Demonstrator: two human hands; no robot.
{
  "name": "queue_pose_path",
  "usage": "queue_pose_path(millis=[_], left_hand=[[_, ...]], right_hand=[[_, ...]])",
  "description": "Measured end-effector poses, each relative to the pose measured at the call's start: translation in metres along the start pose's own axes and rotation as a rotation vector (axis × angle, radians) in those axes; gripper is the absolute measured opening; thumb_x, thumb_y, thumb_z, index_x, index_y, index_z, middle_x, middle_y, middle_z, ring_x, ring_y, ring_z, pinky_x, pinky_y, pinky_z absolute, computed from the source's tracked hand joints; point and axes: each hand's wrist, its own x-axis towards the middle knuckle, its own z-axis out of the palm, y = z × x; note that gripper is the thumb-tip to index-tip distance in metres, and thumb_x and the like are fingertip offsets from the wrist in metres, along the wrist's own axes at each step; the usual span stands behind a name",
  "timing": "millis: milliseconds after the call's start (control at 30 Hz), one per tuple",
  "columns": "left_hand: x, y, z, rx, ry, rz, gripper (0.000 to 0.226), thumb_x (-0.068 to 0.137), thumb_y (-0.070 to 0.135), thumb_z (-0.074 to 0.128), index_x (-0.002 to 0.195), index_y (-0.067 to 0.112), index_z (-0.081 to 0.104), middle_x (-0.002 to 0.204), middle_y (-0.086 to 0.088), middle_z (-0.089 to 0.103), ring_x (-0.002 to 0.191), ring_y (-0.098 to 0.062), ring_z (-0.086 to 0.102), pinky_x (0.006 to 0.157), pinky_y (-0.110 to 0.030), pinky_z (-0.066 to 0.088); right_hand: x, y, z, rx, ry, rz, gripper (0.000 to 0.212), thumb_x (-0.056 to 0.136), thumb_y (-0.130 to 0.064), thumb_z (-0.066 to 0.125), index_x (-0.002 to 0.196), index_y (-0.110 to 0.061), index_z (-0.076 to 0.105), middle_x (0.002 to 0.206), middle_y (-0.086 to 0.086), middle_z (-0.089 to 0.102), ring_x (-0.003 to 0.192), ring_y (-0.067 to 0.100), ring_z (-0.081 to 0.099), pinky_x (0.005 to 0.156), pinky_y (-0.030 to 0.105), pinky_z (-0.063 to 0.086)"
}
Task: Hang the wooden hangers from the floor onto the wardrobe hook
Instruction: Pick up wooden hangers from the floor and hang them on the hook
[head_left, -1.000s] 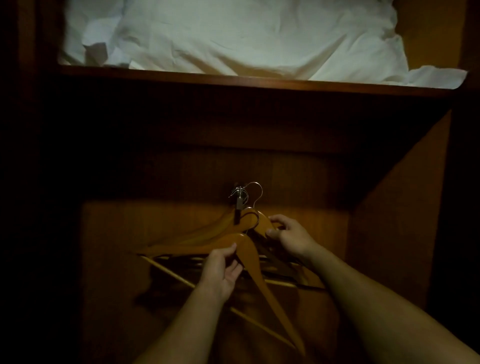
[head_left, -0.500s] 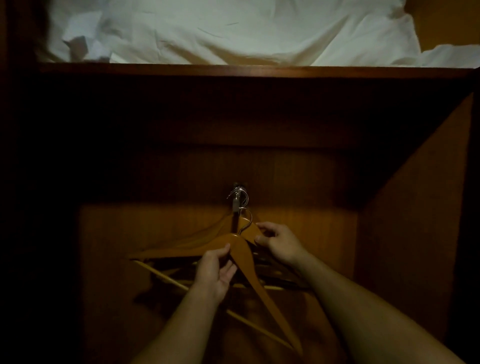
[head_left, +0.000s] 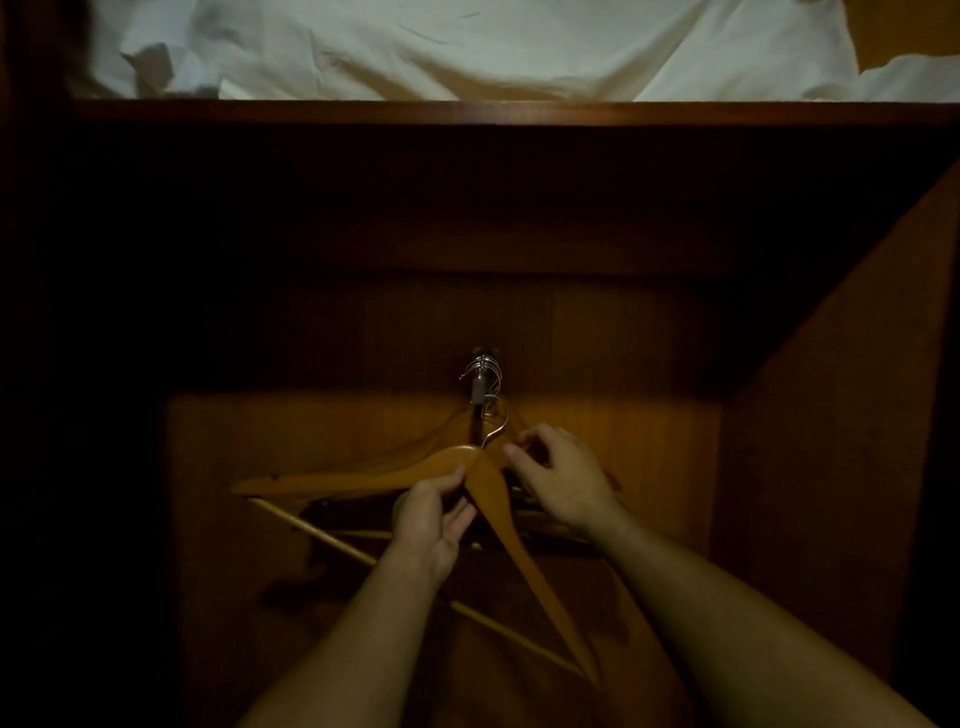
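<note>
A wooden hanger (head_left: 524, 561) with a metal hook hangs in front of me inside the dark wardrobe. My left hand (head_left: 434, 519) pinches it just below its neck. My right hand (head_left: 563, 478) is right of the neck, with thumb and fingertips at the shoulder of a hanger behind; its grip is unclear. The metal wardrobe hook (head_left: 480, 374) on the back panel carries several wire hooks. More wooden hangers (head_left: 405, 449) hang from it behind the front one, partly hidden by my hands.
A wooden shelf edge (head_left: 493, 111) runs across above the hook, with white bedding (head_left: 441, 47) on top. The wardrobe's right side wall (head_left: 831, 441) stands close. The left side is in deep shadow.
The front hanger's wire hook has come down from above the wardrobe hook to sit on it. My right hand's fingers have loosened at the neck. The view tilted down slightly.
</note>
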Motion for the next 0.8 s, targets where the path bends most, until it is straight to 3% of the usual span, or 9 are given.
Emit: queue_pose_path(millis=[133,233,333,433,500,600,800], left_hand=[[-0.003,-0.005,0.007,0.008,-0.028,-0.019,0.025,0.085,-0.004,0.066,0.11,-0.001,0.067,0.112,-0.02,0.069,0.097,-0.03,0.068,0.075,-0.037,0.061],[-0.007,-0.008,0.013,-0.025,-0.048,-0.028,0.037,0.085,-0.003,0.067,0.122,-0.001,0.061,0.118,-0.022,0.066,0.104,-0.033,0.066,0.087,-0.044,0.058],[-0.013,-0.009,0.02,-0.041,-0.091,-0.028,0.038,0.086,-0.004,0.066,0.124,0.0,0.06,0.115,-0.021,0.064,0.103,-0.033,0.064,0.085,-0.044,0.057],[-0.014,-0.01,0.028,0.012,-0.137,-0.021,0.036,0.088,-0.001,0.067,0.123,0.002,0.06,0.117,-0.021,0.064,0.105,-0.033,0.064,0.091,-0.044,0.056],[-0.014,-0.01,0.031,0.136,-0.15,0.008,0.032,0.089,0.009,0.069,0.12,0.005,0.062,0.116,-0.019,0.067,0.104,-0.032,0.066,0.095,-0.045,0.055],[-0.013,-0.002,0.03,0.27,-0.175,0.051,0.024,0.093,0.024,0.067,0.114,0.012,0.063,0.11,-0.017,0.07,0.1,-0.029,0.069,0.087,-0.041,0.057],[-0.013,0.019,0.014,0.204,-0.11,0.029,0.021,0.093,0.023,0.067,0.109,0.011,0.062,0.108,-0.019,0.071,0.097,-0.029,0.07,0.08,-0.04,0.058]], right_hand=[[-0.021,-0.006,-0.009,-0.339,-0.124,-0.214,0.062,0.081,-0.077,0.047,0.116,-0.026,0.05,0.109,-0.006,0.06,0.097,0.015,0.058,0.082,0.037,0.053],[-0.03,-0.006,-0.013,-0.507,-0.182,-0.249,0.068,0.081,-0.069,0.061,0.127,-0.025,0.037,0.115,-0.004,0.063,0.098,0.018,0.064,0.081,0.037,0.055],[-0.033,-0.003,-0.017,-0.54,-0.197,-0.193,0.081,0.085,-0.056,0.066,0.146,-0.025,0.022,0.117,0.0,0.066,0.098,0.021,0.067,0.081,0.036,0.056],[-0.035,-0.003,-0.022,-0.519,-0.158,-0.163,0.083,0.091,-0.048,0.062,0.153,-0.022,0.013,0.113,0.004,0.067,0.093,0.023,0.068,0.079,0.037,0.057],[-0.033,-0.004,-0.025,-0.514,-0.135,-0.155,0.082,0.093,-0.047,0.059,0.155,-0.02,0.013,0.116,0.005,0.066,0.097,0.025,0.067,0.083,0.04,0.056],[-0.026,-0.005,-0.03,-0.502,-0.092,-0.147,0.077,0.094,-0.048,0.057,0.154,-0.022,0.016,0.116,0.005,0.067,0.099,0.027,0.067,0.085,0.043,0.056],[-0.014,-0.016,-0.026,-0.53,-0.09,-0.219,0.073,0.093,-0.047,0.058,0.152,-0.024,0.02,0.115,0.003,0.066,0.099,0.026,0.066,0.083,0.042,0.056]])
